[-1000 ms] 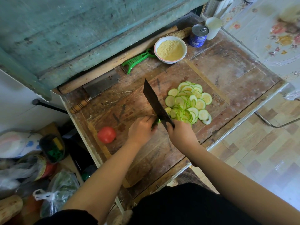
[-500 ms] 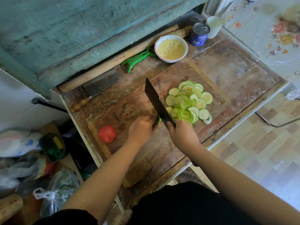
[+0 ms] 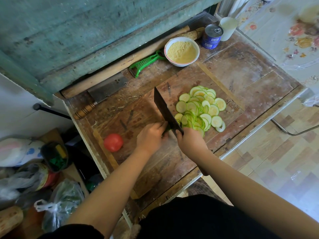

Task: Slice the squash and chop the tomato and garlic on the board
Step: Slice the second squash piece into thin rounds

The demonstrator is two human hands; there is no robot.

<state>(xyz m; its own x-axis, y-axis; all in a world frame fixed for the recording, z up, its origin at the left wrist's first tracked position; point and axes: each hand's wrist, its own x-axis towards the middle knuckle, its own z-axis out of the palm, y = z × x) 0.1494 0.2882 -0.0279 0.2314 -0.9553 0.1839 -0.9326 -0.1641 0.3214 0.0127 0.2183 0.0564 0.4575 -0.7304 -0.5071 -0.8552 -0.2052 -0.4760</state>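
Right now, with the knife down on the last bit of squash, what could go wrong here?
1. The left hand grips only a tiny squash stub right against the cleaver; fingertips could get nicked.
2. The right hand holds the cleaver while slices pile against the blade side, so some may get pushed off the board.
3. The tomato sits near the board's left edge and might roll off if bumped.

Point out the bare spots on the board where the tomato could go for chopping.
Bare wood lies between the red tomato and the left hand, and nearer the person below both wrists. Right of the dark cleaver, pale green squash slices crowd the wooden cutting board.
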